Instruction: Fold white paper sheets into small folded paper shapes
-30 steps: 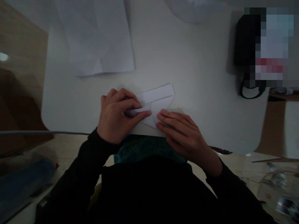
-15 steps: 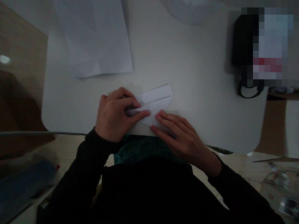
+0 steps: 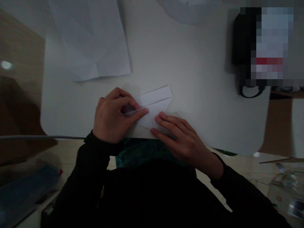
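A small folded white paper (image 3: pixel 156 102) lies near the front edge of the white table (image 3: pixel 201 79). My left hand (image 3: pixel 115 115) pinches a flap at the paper's left part between thumb and fingers. My right hand (image 3: pixel 182 136) rests on the lower right part, its fingertips pressing the paper down and its fingers stretched out and close together. Part of the paper's left end is hidden behind my left fingers.
A large creased white sheet (image 3: pixel 95 47) lies at the back left of the table. Another whitish item (image 3: pixel 185 12) is at the far edge. A black case (image 3: pixel 247 41) with a strap stands at the back right, partly blurred. A cable (image 3: pixel 47 137) runs along the front left.
The flap under my left thumb now lies flatter against the paper, and its small raised edge has gone down. My right hand stays on the paper. The whole view has shifted slightly.
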`<action>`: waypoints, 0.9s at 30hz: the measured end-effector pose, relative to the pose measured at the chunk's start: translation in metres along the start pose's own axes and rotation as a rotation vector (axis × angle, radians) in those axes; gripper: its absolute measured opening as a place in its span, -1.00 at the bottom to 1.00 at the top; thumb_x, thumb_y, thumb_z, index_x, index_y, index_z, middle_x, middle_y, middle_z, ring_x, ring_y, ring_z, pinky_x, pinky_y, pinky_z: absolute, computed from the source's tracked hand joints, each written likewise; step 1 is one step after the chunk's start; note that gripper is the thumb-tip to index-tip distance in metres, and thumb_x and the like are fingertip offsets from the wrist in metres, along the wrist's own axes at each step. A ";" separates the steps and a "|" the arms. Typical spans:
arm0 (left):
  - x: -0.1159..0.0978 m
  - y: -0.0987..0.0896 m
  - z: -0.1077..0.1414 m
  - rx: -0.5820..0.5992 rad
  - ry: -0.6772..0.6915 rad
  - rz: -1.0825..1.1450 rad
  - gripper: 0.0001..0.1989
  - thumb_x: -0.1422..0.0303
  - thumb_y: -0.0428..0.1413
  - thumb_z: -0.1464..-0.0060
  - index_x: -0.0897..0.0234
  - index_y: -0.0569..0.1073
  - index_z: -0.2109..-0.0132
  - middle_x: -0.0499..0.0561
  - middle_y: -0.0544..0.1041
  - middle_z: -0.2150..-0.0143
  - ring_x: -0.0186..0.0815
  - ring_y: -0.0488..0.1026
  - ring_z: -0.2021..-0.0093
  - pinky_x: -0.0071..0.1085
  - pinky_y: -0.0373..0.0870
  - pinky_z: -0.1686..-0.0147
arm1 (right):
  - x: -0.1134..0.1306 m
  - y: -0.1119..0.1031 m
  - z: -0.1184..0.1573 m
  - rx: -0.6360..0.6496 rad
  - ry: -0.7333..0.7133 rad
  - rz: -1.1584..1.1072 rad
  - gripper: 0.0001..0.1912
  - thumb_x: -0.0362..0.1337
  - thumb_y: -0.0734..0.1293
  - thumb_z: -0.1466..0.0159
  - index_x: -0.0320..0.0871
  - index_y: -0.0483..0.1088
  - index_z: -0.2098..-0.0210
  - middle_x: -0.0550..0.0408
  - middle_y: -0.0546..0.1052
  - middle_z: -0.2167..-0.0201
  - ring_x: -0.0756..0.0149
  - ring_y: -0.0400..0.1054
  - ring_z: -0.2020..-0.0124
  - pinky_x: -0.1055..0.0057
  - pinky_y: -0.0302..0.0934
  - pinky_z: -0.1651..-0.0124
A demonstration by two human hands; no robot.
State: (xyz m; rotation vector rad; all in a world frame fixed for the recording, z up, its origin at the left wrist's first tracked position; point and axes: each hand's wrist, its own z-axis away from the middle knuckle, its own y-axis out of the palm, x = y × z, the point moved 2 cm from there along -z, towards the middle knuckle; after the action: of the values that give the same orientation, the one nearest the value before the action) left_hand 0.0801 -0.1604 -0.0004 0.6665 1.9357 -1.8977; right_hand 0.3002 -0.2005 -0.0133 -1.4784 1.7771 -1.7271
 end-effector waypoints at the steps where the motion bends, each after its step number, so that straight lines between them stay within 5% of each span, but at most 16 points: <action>1: -0.001 0.000 -0.001 0.012 -0.019 0.001 -0.72 0.10 0.27 -0.04 0.24 0.57 0.35 -0.03 0.50 0.21 -0.40 0.37 0.41 -0.23 0.40 0.30 | 0.000 0.000 0.000 -0.004 0.002 -0.004 -0.59 -0.49 0.26 -0.34 -0.23 0.38 -0.17 -0.26 0.40 -0.24 0.02 0.15 -0.37 0.00 0.27 -0.25; 12: -0.008 0.003 -0.001 -0.021 -0.097 -0.013 -0.79 0.17 0.32 0.00 0.21 0.56 0.36 -0.04 0.50 0.21 -0.33 0.42 0.36 -0.22 0.37 0.22 | 0.000 0.002 0.001 0.044 -0.012 0.035 -0.57 -0.44 0.24 -0.37 -0.23 0.34 -0.22 -0.09 0.35 -0.30 0.02 0.08 -0.40 0.05 0.21 -0.30; 19: -0.010 0.003 -0.004 -0.024 -0.111 -0.068 -0.80 0.19 0.33 0.04 0.20 0.56 0.39 0.00 0.51 0.22 -0.16 0.46 0.13 -0.15 0.38 0.13 | 0.001 0.003 0.000 0.073 -0.020 0.054 -0.55 -0.44 0.19 -0.38 -0.26 0.30 -0.26 -0.06 0.33 -0.32 0.12 0.11 -0.40 0.08 0.15 -0.35; 27: -0.010 0.002 -0.004 -0.019 -0.083 -0.081 -0.79 0.20 0.30 0.02 0.22 0.54 0.29 0.00 0.50 0.22 -0.22 0.43 0.25 -0.20 0.35 0.21 | -0.003 -0.004 -0.009 0.138 -0.057 0.052 -0.54 -0.45 0.16 -0.39 -0.29 0.29 -0.26 -0.12 0.32 -0.32 0.14 0.14 -0.38 0.11 0.18 -0.33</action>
State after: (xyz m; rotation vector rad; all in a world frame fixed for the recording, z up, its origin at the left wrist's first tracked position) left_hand 0.0898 -0.1569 0.0039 0.5029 1.9536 -1.9199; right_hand 0.2965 -0.1921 -0.0091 -1.3983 1.6192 -1.7267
